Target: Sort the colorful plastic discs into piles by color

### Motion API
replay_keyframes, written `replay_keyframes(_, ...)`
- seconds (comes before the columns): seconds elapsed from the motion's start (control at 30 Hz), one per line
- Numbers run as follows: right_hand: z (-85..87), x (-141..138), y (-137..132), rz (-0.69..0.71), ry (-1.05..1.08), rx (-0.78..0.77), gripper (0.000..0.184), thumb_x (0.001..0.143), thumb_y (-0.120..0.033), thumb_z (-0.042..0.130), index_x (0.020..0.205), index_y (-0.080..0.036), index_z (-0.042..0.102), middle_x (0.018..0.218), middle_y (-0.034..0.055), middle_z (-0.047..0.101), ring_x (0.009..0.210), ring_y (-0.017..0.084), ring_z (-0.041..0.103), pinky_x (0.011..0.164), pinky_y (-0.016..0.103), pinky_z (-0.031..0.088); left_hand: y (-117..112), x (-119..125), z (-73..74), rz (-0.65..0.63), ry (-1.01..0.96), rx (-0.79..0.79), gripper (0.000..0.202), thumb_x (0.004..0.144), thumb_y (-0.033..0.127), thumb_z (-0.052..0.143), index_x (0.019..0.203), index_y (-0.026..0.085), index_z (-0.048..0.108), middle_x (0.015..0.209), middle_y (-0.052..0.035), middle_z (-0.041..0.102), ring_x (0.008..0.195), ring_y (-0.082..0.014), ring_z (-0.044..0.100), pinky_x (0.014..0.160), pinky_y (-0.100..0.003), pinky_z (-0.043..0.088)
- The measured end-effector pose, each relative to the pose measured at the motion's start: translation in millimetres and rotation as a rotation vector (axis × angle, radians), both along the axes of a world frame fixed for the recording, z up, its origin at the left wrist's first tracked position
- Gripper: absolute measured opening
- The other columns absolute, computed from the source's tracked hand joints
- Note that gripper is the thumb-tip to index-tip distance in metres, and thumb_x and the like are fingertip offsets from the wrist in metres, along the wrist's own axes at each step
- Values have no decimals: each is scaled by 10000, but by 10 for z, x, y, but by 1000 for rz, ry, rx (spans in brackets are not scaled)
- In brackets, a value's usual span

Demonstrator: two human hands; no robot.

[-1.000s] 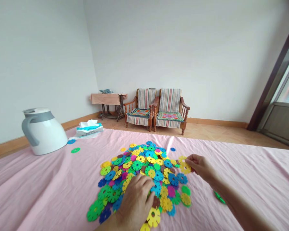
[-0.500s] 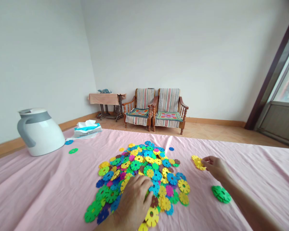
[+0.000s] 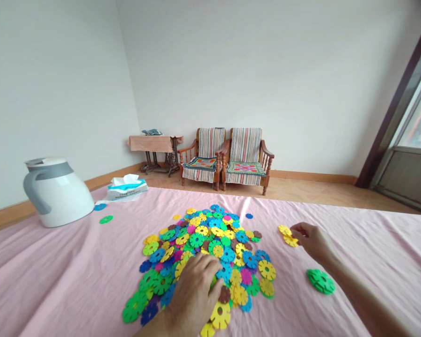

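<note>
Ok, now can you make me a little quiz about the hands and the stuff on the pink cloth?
1. Which hand is over the big pile?
2. True or false: the jug is left of the tissue box.
3. Fill in the colour: the discs nearest the right hand are ____.

Key:
1. The left hand.
2. True.
3. Yellow.

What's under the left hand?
The left hand is over the pile of notched discs; a blue disc, a brown disc and a yellow disc show beside it. Those directly beneath are covered.
</note>
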State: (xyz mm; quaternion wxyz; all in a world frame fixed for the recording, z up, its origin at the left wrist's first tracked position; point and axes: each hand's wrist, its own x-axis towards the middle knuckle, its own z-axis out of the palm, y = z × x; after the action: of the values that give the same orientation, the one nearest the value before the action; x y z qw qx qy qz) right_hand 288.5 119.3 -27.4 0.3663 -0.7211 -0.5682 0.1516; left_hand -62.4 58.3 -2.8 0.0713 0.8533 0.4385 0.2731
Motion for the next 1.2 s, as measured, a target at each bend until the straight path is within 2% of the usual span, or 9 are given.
replay_keyframes(0.13,150,-441,-164,333,-23,-88,131,721,-272,515,681,-198,616,610,-6,616,593,146,586,549,234,428,-10,0,17,-1,5,1,204,783,80,614,925,222,651,973,-18,660,945,-222,570,876,-377,455)
replay_keyframes(0.2,215,-623,-280,437,-60,-130,68,658,-218,583,705,-205,631,650,-17,617,618,140,574,558,227,415,-9,0,20,-1,4,0,203,782,82,615,926,221,653,971,-20,658,947,-222,569,877,-374,456)
replay_keyframes(0.3,271,-793,-410,492,-141,-166,206,578,-157,636,775,-211,616,792,-7,622,693,144,549,617,241,407,-3,0,15,-3,4,-11,203,789,81,607,929,221,653,972,-22,657,954,-225,567,882,-379,452)
replay_keyframes(0.4,279,-861,-447,499,-221,-187,216,569,-146,633,765,-205,563,835,7,587,741,157,519,666,264,387,0,-2,6,-4,6,-16,210,792,78,602,933,225,653,975,-22,656,958,-227,566,884,-381,449)
replay_keyframes(0.57,274,-874,-428,476,-255,-210,210,580,-158,615,750,-205,502,818,10,570,734,160,504,648,264,363,-4,-2,9,-4,9,-19,206,792,75,599,927,222,650,978,-21,656,957,-229,564,886,-386,447)
replay_keyframes(0.77,249,-885,-428,422,-224,-178,242,539,-175,650,748,-202,531,795,8,584,717,162,497,628,260,357,-11,0,12,0,15,-22,211,792,74,593,935,219,650,980,-25,653,959,-231,557,880,-388,446)
replay_keyframes(0.93,198,-660,-276,382,-126,-115,58,616,-235,599,616,-205,550,593,-32,549,582,130,492,531,233,342,2,-5,2,-6,9,-23,208,792,69,593,928,215,652,977,-25,655,953,-228,559,878,-385,446)
replay_keyframes(1.07,110,-236,-86,174,-40,-21,196,730,-342,481,690,-189,597,599,15,619,579,161,578,538,256,411,7,-8,5,-1,2,-22,216,784,65,605,930,217,650,974,-20,656,950,-229,559,878,-391,444)
replay_keyframes(1.2,-20,109,2,-67,-19,61,237,711,-311,457,795,-169,627,683,87,684,677,236,654,589,317,467,-4,-6,6,0,-6,-22,222,773,56,610,925,214,646,978,-19,657,955,-231,558,886,-396,440)
